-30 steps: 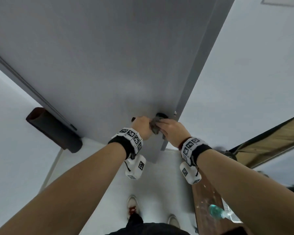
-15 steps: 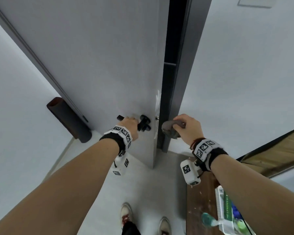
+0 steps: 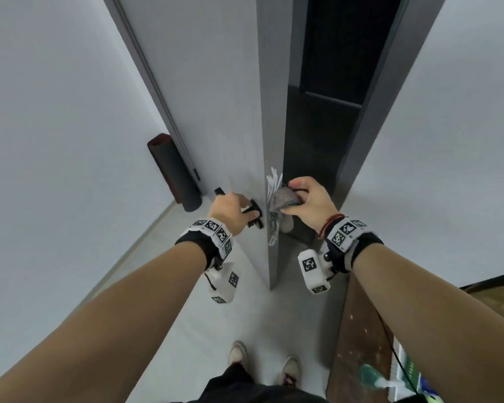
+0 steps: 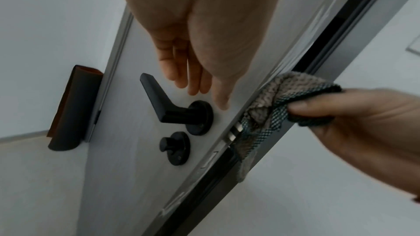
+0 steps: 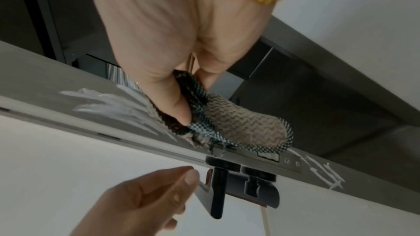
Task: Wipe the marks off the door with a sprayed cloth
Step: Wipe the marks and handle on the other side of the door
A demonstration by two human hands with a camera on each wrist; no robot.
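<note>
The grey door (image 3: 216,97) stands ajar, its narrow edge (image 3: 271,126) facing me. White scribbled marks (image 3: 274,181) streak that edge above and below the latch; the right wrist view shows them as marks (image 5: 118,107) left of the cloth. My right hand (image 3: 300,196) pinches a bunched brown-and-teal cloth (image 3: 284,199) and presses it on the edge by the latch plate (image 5: 288,161). My left hand (image 3: 236,209) lies with straight fingers (image 4: 193,78) by the door face, just above the black lever handle (image 4: 163,103), not gripping it. A black thumb turn (image 4: 174,147) sits under the handle.
A dark rolled tube (image 3: 172,173) leans in the corner behind the door. The gap beyond the door frame (image 3: 370,141) is dark. A brown wooden surface (image 3: 358,344) at lower right carries a green-capped bottle (image 3: 373,376). My shoes (image 3: 239,353) stand on the pale floor.
The door has swung further open, turning its marked edge toward me. My right hand carried the cloth from the handle onto that edge. My left hand let go of the lever.
</note>
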